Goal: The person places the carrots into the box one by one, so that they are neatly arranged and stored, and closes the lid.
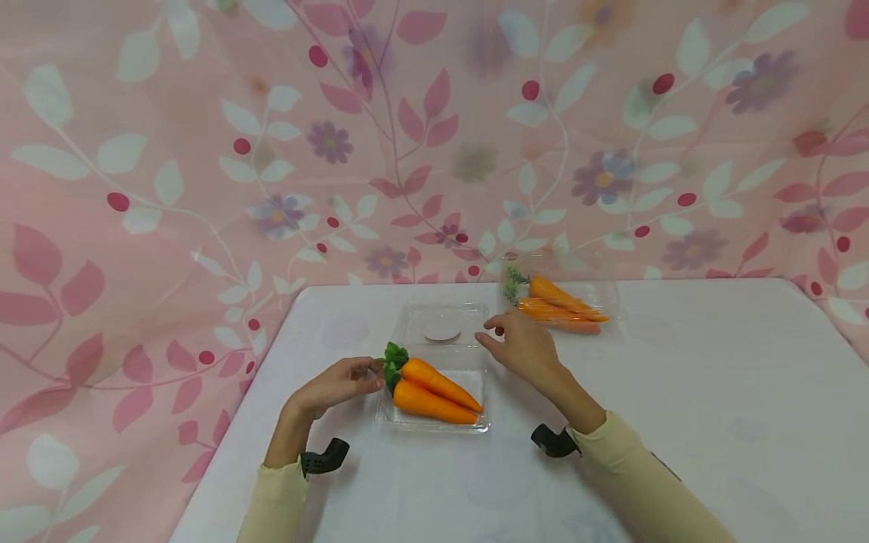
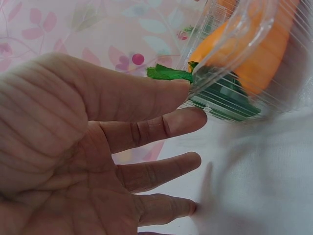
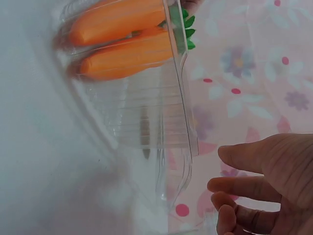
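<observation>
Two orange carrots [image 1: 434, 385] with green leafy tops [image 1: 394, 360] lie side by side in a clear plastic container [image 1: 434, 428]. Its hinged lid [image 1: 444, 320] is raised away from the carrots at the back and carries a pale round label [image 1: 442, 330]. At the container's left edge, by the leaves, is my left hand [image 1: 342, 385]; in the left wrist view its thumb tip meets the rim and its fingers stretch out beneath. Beside the lid's right edge hovers my right hand [image 1: 523, 343], fingers loosely bent and holding nothing.
Behind my right hand, a second clear container [image 1: 611, 290] with several carrots [image 1: 553, 298] stands closed near the table's back edge. A white cloth covers the table [image 1: 679, 422]. A pink floral curtain [image 1: 434, 136] hangs behind it.
</observation>
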A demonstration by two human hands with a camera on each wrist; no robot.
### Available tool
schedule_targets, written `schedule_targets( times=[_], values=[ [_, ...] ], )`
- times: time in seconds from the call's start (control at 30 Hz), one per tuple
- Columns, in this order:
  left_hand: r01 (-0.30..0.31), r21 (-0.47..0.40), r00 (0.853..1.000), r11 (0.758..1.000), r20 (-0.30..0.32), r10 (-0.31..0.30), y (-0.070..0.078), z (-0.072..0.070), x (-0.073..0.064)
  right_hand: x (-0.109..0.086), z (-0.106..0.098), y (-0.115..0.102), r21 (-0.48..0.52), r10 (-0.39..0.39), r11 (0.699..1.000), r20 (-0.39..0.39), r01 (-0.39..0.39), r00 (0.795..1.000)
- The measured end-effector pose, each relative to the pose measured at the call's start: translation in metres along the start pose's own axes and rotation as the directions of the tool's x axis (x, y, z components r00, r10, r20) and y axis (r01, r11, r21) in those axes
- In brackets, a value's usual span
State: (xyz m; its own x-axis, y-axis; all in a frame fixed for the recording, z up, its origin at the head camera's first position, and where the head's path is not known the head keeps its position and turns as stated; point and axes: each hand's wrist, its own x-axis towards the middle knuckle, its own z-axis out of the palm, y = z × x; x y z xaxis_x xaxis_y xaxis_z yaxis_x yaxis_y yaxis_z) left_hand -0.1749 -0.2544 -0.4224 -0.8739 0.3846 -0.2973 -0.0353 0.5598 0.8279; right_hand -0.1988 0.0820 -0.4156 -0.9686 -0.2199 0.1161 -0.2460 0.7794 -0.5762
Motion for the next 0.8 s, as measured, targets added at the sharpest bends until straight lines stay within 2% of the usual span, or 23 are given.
schedule_targets(
  times=[0.47,0.8],
  values=[
    [0.009,-0.002,1.0,1.0,0.001,-0.009,0.0,0.0,-0.001,0.001,0.004,0.007,-0.039,0.074,0.996,-0.006,-0.075,0.997],
    [0.0,0.008,1.0,1.0,0.007,0.0,0.001,0.0,0.0,0.003,0.011,0.007,-0.025,0.108,0.994,0.017,-0.108,0.994]
  ],
)
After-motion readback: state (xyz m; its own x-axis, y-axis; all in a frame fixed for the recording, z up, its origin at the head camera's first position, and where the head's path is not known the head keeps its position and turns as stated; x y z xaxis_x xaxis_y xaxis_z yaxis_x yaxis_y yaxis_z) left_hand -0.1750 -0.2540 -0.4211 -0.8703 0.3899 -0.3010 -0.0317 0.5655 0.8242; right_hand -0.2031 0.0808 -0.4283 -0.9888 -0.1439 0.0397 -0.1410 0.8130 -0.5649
